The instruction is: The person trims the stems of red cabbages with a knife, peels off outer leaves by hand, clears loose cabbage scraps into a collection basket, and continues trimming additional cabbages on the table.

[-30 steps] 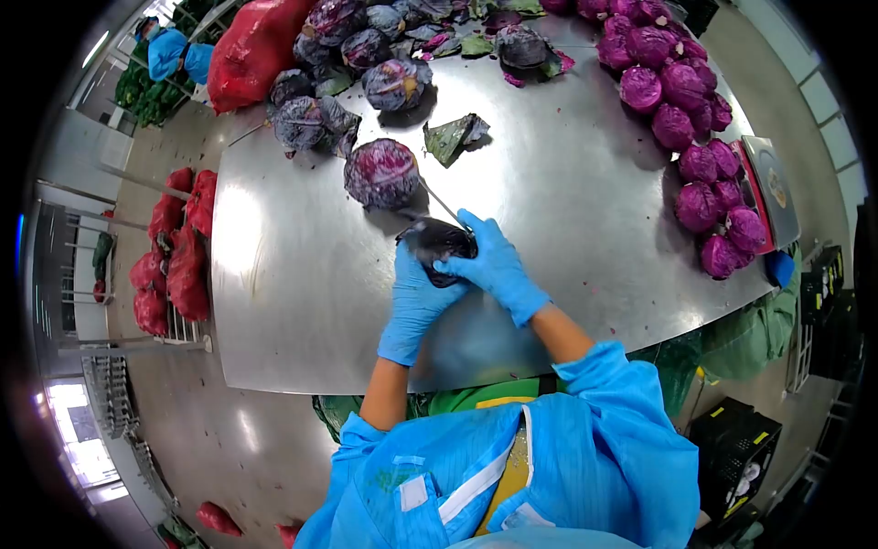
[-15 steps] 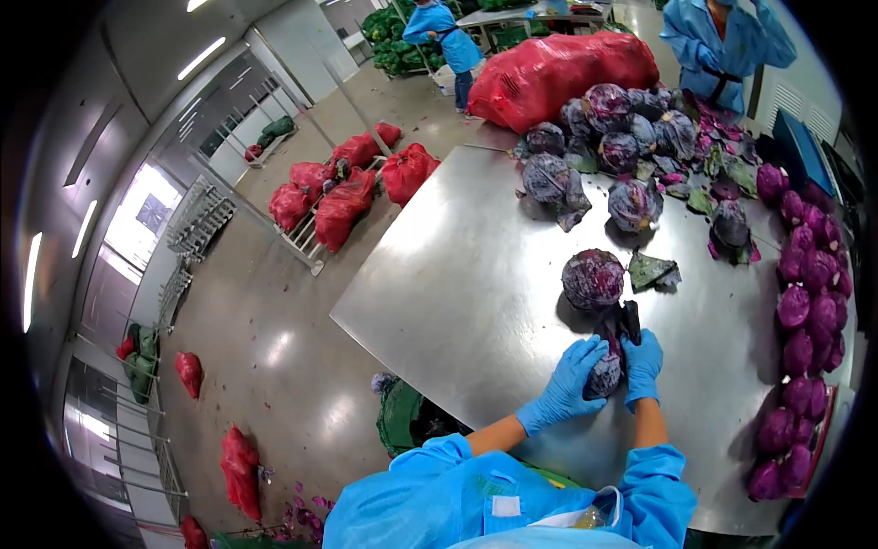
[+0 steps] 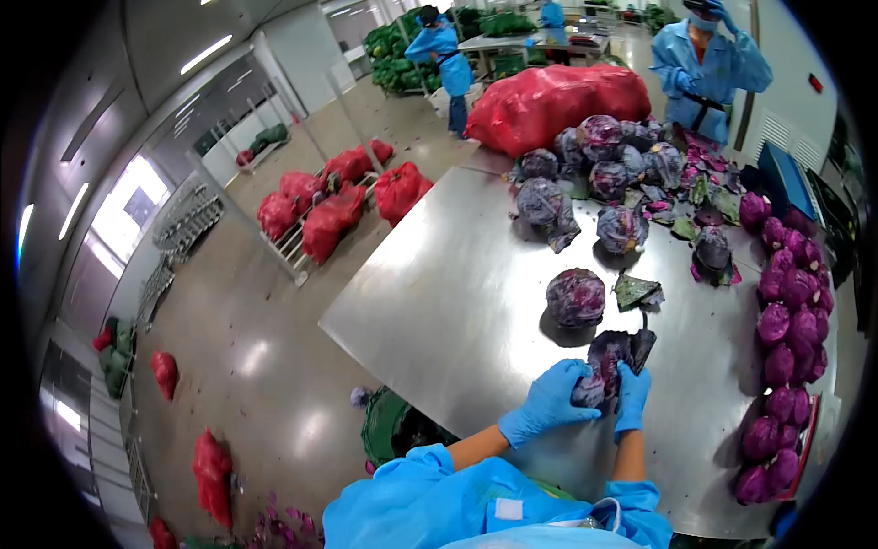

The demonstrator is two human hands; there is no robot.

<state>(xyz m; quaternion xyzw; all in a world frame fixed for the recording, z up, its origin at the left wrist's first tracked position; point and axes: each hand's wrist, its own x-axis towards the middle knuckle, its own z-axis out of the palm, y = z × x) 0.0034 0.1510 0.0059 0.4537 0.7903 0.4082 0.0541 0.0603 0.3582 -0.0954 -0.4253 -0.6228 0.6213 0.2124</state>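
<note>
My left hand, in a blue glove, is wrapped round the left side of a dark purple cabbage low over the metal table. On the cabbage's right side, my right hand has its fingers closed against a dark outer leaf that sticks up and out. Just beyond lies a whole purple cabbage, touched by neither hand. A loose green leaf rests to its right. Part of the held cabbage is hidden by my fingers.
Untrimmed cabbages and leaf scraps lie at the back of the steel table, beside a large red sack. Bright purple cabbages line the right side. Two people in blue gowns stand beyond. A green bag is below the left edge.
The view has swung toward the left and up, bringing more floor into sight. Both hands stay on the cabbage, and its outer leaf now stands away from it on the right.
</note>
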